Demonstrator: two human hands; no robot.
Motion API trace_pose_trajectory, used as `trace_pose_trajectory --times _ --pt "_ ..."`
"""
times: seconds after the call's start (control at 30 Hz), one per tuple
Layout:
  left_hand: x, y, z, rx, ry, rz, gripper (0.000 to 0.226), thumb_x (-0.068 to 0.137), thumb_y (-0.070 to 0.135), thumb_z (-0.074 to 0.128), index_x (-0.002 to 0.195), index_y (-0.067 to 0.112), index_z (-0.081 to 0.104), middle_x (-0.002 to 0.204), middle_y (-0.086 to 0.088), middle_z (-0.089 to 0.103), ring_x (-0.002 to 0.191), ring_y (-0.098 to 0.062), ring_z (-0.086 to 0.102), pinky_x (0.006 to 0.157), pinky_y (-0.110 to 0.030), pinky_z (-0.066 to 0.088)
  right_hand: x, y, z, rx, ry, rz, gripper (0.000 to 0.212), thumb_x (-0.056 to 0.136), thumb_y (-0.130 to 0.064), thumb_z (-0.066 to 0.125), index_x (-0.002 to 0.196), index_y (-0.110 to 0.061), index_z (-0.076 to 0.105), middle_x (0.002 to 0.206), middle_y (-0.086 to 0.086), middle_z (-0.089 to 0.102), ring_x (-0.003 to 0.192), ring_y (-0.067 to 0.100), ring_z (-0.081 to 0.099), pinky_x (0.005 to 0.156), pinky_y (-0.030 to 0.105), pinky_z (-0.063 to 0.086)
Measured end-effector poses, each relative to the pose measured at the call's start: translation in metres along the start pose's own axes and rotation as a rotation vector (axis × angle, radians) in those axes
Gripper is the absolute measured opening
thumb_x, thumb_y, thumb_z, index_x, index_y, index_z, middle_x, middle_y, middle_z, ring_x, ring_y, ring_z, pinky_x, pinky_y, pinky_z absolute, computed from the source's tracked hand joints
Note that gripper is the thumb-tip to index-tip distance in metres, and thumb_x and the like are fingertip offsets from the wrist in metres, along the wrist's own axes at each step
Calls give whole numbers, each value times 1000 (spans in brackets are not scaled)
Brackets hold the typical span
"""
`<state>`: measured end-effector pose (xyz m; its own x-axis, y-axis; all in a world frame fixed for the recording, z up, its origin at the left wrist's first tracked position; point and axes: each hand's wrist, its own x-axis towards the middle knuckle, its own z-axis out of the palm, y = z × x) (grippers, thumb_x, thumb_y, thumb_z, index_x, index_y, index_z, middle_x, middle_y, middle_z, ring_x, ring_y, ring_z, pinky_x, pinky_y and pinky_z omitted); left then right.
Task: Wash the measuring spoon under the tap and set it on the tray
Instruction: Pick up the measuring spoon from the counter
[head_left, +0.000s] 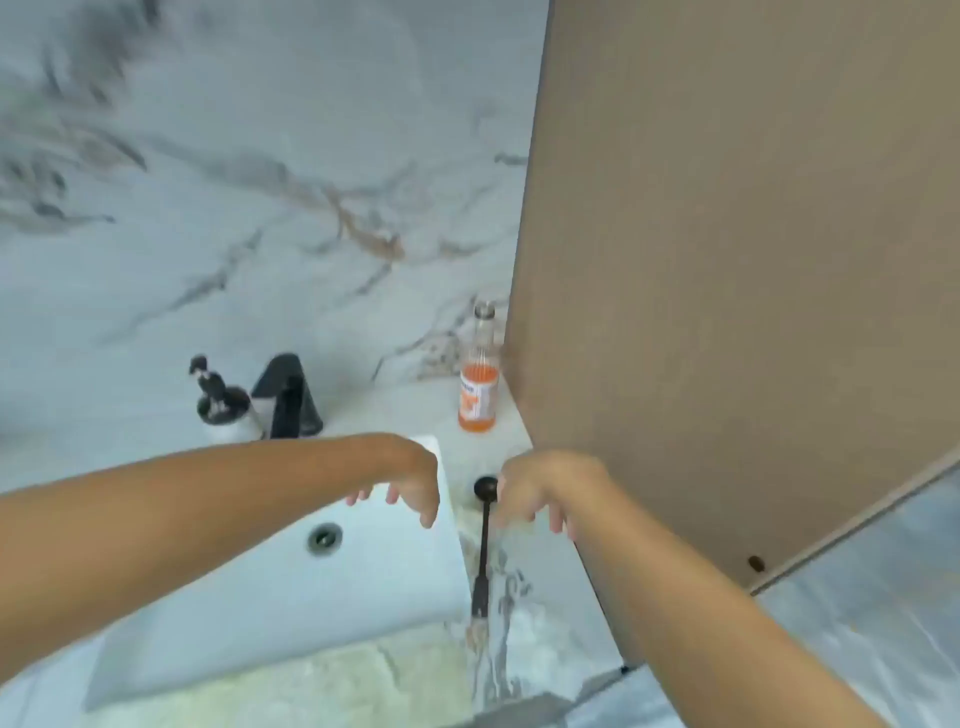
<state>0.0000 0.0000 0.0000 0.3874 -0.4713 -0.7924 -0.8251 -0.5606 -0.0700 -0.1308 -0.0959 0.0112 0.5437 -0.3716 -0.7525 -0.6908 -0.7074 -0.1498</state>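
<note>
A black measuring spoon (484, 540) lies on the marble counter just right of the white sink (291, 613), bowl end away from me, handle pointing toward me. My left hand (410, 480) hangs over the sink's right rim with loose, spread fingers and nothing in it. My right hand (545, 491) hovers just right of the spoon's bowl, fingers drooping and apart, not holding it. The black tap (288, 397) stands behind the sink; no water is seen running. No tray is in view.
A soap dispenser (223, 402) stands left of the tap. A glass bottle of orange liquid (479, 374) stands at the back right of the counter, against a tall brown cabinet panel (727, 260). The sink drain (324, 538) lies under my left forearm.
</note>
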Motion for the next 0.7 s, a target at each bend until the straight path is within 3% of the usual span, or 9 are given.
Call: trace_pose_trajectory --times 0.07,0.1,0.17,0.23,0.33,0.43,0.57,0.7 --pt "29 12 21 -25 12 75 46 90 34 59 126 7 60 105 -8 63 92 -34 64 69 -35 57 27 8 27 36 -48 7 43 88 -38 61 119 -8 59 118 11 65 76 26 66 56 32 49" --pt "43 18 37 -44 25 105 42 90 32 58 122 7 63 94 -6 63 85 -31 62 63 -30 53 43 15 48 73 -48 9 34 87 -40 60 103 -10 62 104 8 66 66 22 63 50 29 46" --pt "73 29 64 -129 91 135 36 90 32 56 118 10 65 101 -7 68 90 -28 63 70 -31 54 74 23 86 180 -7 22 34 87 -46 57 76 -14 55 81 2 60 54 19 54 45 27 42" --pt "105 35 85 -298 172 146 32 90 36 56 114 17 67 117 -5 66 105 -27 63 87 -35 54 101 28 112 305 49 51 39 87 -53 52 76 -16 57 83 4 66 59 24 59 57 31 53" --pt "138 44 105 -600 237 126 27 91 38 53 103 19 68 107 -3 69 100 -25 65 88 -39 55 132 29 141 482 200 107 42 88 -55 48 61 -22 49 72 4 65 68 30 68 64 32 56" --pt "161 49 114 -803 284 116 23 90 40 56 87 20 68 84 -1 71 85 -23 69 81 -39 57 153 28 160 539 324 103 41 89 -51 49 59 -25 40 75 4 63 74 30 65 59 33 47" --pt "179 48 113 -928 303 117 20 85 38 67 70 25 67 65 7 68 76 -18 70 79 -35 57 166 28 165 604 327 37 39 90 -41 52 58 -25 38 60 -5 53 62 23 56 58 37 49" --pt "175 35 109 -1223 210 114 19 84 29 71 71 17 67 64 2 66 70 -21 66 75 -35 60 155 20 159 674 341 27 27 87 -35 56 69 -16 51 68 2 62 63 22 60 65 41 56"
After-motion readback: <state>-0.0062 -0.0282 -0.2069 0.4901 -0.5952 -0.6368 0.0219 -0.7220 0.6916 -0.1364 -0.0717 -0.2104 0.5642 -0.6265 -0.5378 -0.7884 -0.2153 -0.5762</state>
